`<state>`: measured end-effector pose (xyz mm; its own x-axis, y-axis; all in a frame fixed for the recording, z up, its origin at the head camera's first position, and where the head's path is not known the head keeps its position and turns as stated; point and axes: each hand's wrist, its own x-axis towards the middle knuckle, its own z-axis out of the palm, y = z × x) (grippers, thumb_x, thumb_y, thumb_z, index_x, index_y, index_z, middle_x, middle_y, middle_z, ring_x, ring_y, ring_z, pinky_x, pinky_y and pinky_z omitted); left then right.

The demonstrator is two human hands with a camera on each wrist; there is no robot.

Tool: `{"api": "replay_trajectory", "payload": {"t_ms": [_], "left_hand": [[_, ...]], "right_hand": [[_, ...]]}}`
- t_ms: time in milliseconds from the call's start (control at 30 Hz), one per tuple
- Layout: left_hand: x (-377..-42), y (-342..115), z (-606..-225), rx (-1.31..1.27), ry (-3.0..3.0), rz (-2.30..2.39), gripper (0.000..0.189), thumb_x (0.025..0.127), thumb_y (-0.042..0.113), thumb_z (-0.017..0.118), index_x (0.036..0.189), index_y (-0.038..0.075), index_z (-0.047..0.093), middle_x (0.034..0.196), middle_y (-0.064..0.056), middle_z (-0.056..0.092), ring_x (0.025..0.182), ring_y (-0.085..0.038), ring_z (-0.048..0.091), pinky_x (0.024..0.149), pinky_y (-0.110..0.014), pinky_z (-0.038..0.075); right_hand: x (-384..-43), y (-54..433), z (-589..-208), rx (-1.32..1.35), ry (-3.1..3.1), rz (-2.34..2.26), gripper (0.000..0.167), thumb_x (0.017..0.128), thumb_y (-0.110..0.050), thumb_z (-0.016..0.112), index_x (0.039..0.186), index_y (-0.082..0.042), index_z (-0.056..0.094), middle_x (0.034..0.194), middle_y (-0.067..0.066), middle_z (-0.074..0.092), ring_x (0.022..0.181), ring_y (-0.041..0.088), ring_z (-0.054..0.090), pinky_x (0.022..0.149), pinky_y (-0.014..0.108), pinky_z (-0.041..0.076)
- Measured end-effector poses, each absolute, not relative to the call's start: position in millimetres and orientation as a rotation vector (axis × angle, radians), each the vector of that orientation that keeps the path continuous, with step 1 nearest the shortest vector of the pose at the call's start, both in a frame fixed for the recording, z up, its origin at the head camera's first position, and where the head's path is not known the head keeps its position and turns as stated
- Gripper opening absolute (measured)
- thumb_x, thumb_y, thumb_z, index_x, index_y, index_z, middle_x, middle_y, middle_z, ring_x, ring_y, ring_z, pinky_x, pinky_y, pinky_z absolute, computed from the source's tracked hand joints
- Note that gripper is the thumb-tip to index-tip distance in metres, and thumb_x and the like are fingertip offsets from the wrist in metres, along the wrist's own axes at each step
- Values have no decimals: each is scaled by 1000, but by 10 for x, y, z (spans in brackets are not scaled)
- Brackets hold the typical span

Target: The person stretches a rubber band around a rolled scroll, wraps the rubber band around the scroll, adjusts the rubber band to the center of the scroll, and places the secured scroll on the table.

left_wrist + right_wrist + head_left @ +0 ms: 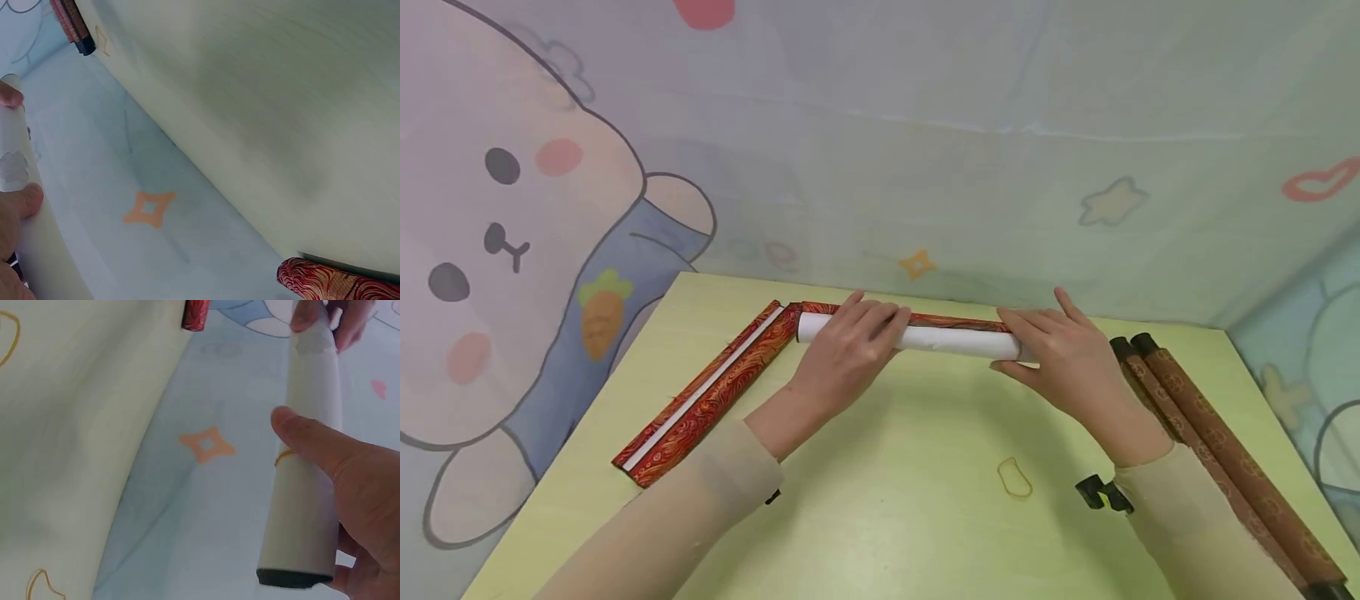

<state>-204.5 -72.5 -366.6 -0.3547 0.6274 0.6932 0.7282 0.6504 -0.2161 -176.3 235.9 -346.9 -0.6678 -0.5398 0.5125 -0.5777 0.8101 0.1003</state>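
Observation:
Both hands hold a white paper roll (pixel 958 340) level, near the back of the table. A red patterned strip (pixel 955 321) shows along its far side. My left hand (pixel 857 342) grips the roll towards its left end, fingers over the top. At the right end my right hand (pixel 1063 354) holds it with the thumb below and fingers above. In the right wrist view, a thin rubber band (pixel 284 456) crosses the roll beside the right thumb, and the roll's near end (pixel 297 578) is dark. A torn-looking patch (pixel 14 170) marks the paper between the hands.
Red patterned scrolls (pixel 722 392) lie slanted on the table's left side. Two brown patterned scrolls (pixel 1232 450) with black ends lie along the right. A loose rubber band (pixel 1015 479) rests on the table (pixel 895 525) in front. A printed cloth (pixel 880 167) hangs behind.

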Motion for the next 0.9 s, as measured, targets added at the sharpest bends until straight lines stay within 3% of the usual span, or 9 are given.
{"api": "replay_trajectory", "payload": {"t_ms": [100,333,533,900], "left_hand": [[-2035,-738,-3658,-1041,-2091,-163,42,87,11,91,124,1,75,117,-13,75,108,-28,73,106,-51,56],[-2014,-764,-3657,-1048,-2092,-177,43,86,11,92,124,0,76,116,-14,75,108,-30,73,107,-52,56],[-2012,-770,-3666,-1029,-2091,-189,42,85,12,93,122,0,77,115,-14,75,106,-30,73,106,-52,56],[-2003,-747,-3677,-1048,-2092,-199,41,85,11,93,121,0,77,114,-13,75,106,-29,73,107,-51,56]], "right_hand": [[-1726,2422,-3455,782,-2490,128,75,74,-27,99,138,-2,69,119,20,77,107,37,74,122,59,38],[-1741,2440,-3467,809,-2533,125,56,77,-11,97,126,-1,72,117,16,77,108,36,74,120,62,40],[-1775,2364,-3481,818,-2510,100,61,73,-12,99,126,0,72,116,16,77,107,36,74,120,60,40],[-1749,2292,-3491,818,-2544,53,61,77,-14,98,130,0,73,120,15,78,111,35,73,122,57,38]]}}
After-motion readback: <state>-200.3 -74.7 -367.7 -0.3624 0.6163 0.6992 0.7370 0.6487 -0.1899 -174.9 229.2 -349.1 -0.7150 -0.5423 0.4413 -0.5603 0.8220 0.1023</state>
